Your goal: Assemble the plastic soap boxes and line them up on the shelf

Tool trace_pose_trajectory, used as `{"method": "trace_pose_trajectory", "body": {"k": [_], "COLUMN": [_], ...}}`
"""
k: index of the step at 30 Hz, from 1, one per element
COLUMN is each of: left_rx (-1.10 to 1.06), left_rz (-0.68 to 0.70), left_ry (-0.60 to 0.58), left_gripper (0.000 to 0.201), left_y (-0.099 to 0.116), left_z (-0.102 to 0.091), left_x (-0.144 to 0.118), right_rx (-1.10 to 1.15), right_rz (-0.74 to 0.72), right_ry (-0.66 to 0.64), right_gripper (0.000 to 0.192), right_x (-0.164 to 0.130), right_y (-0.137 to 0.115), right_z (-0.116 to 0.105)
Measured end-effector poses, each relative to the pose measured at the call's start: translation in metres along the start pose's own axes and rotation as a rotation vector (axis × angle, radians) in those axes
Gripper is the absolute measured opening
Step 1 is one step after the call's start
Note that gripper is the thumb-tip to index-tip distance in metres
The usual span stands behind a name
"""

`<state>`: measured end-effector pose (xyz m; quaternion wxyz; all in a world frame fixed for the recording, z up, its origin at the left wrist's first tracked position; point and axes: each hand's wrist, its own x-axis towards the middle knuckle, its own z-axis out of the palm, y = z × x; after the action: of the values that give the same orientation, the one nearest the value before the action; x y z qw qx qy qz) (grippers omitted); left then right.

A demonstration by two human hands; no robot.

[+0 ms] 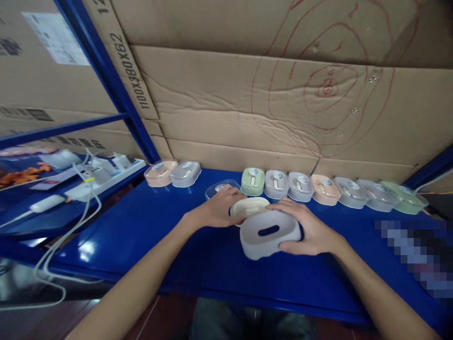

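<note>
A grey plastic soap-dish base with a slot in its floor rests on the blue shelf, and my right hand grips its right side. My left hand holds a cream inner tray just behind the base, touching its rear edge. A clear lid lies on the shelf behind my left hand.
A row of closed soap boxes in green, grey and peach lines the back against the cardboard wall. Two more boxes sit at the left. A white power strip with cables lies on the left shelf. A blurred patch covers the right.
</note>
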<state>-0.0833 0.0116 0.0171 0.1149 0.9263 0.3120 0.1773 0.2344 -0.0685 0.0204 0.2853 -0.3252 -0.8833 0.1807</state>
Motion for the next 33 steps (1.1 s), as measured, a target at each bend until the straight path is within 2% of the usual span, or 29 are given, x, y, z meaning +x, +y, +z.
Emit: {"method": "trace_pose_trajectory", "body": {"k": [2,5,8,13,15,18,19,22,25,27,30,33], "left_rx": [-0.02,-0.017,0.043,0.206,0.245,0.25,0.229,0.127,0.026,-0.003,0.016,0.077], "left_rz": [-0.013,-0.044,-0.078,-0.142,-0.187,-0.237,-0.238,-0.229,-0.245,-0.258,-0.262,-0.237], "left_ry": [0.116,0.281,0.34,0.329,0.313,0.271,0.263,0.279,0.294,0.294,0.274,0.219], "left_gripper": [0.041,0.03,0.024,0.026,0.031,0.034,0.033,0.028,0.02,0.016,0.012,0.012], "left_y": [-0.008,-0.017,-0.025,-0.045,-0.052,-0.057,-0.057,-0.052,-0.047,-0.046,-0.048,-0.051], "left_z": [-0.005,-0.01,-0.009,0.005,0.008,0.009,0.008,0.004,0.002,0.001,0.001,0.002], "left_x": [-0.001,0.0,0.002,0.002,0.001,0.0,0.0,0.002,0.003,0.003,0.002,0.001], "right_rx": [-0.064,-0.14,-0.18,-0.118,-0.081,-0.021,-0.009,-0.042,-0.129,-0.185,-0.267,-0.326], "right_rz": [-0.017,-0.029,0.002,0.032,0.038,0.059,0.075,0.15,0.246,0.322,0.401,0.405], "right_ry": [-0.064,-0.139,-0.163,-0.097,-0.008,0.172,0.219,0.296,0.284,0.216,0.073,-0.01], "right_gripper": [0.089,0.094,0.097,0.104,0.085,0.033,0.026,0.035,0.044,0.046,0.042,0.031], "right_x": [0.003,0.009,0.011,0.009,0.009,0.011,0.012,0.012,0.011,0.01,0.01,0.012], "right_y": [-0.009,-0.019,-0.021,-0.015,-0.011,-0.003,0.0,0.014,0.029,0.037,0.041,0.036], "right_z": [0.01,0.02,0.023,0.025,0.027,0.032,0.033,0.035,0.035,0.034,0.032,0.031]}}
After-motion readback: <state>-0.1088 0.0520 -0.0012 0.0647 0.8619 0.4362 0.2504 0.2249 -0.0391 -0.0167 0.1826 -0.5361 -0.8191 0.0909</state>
